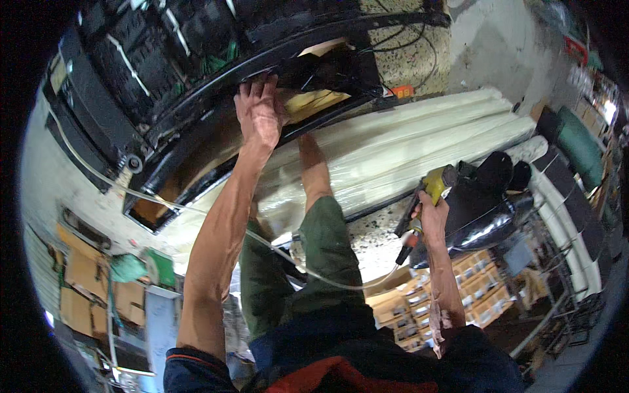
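Note:
My left hand (pixel 259 114) lies on the black covering of a long frame (pixel 316 120), its fingers stretched over the covering. Pale wood shows through openings in the frame on both sides of that hand. Off to the right, my right hand (pixel 432 219) is wrapped round the handle of a yellow and black air staple gun (pixel 438 181), held away from the frame. A pale air hose (pixel 341 286) joins the gun's lower end, sags across my legs and runs up to the left.
Long cream rolls in clear plastic (pixel 419 134) lie beyond my legs, and my foot rests against them. Black wrapped pieces (pixel 485 216) sit beside the gun. An orange power strip (pixel 401 91) and cables lie at the far side. Cardboard boxes (pixel 82 268) stand at the left.

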`<action>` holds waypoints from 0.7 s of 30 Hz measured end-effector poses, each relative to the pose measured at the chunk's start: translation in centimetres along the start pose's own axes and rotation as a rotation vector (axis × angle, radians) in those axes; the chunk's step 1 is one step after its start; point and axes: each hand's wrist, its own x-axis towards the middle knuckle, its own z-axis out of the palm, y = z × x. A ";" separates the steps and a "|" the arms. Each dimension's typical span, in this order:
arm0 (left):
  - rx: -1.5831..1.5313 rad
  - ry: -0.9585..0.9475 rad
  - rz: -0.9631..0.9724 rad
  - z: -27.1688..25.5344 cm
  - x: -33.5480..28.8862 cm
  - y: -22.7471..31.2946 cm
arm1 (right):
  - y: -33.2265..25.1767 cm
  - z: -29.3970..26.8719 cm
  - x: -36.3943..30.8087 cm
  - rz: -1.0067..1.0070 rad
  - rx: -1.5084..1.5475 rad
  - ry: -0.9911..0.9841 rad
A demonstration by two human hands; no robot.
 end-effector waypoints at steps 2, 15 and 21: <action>0.092 -0.083 0.030 -0.3 0.3 0.8 | 4.4 -0.5 1.0 -0.289 -0.305 0.242; -0.012 -0.621 -0.504 6.1 2.4 1.3 | 14.1 2.8 4.8 0.063 -0.598 0.489; -0.905 -0.350 -0.870 11.3 0.9 -4.7 | 16.8 0.4 2.9 0.118 -0.601 0.519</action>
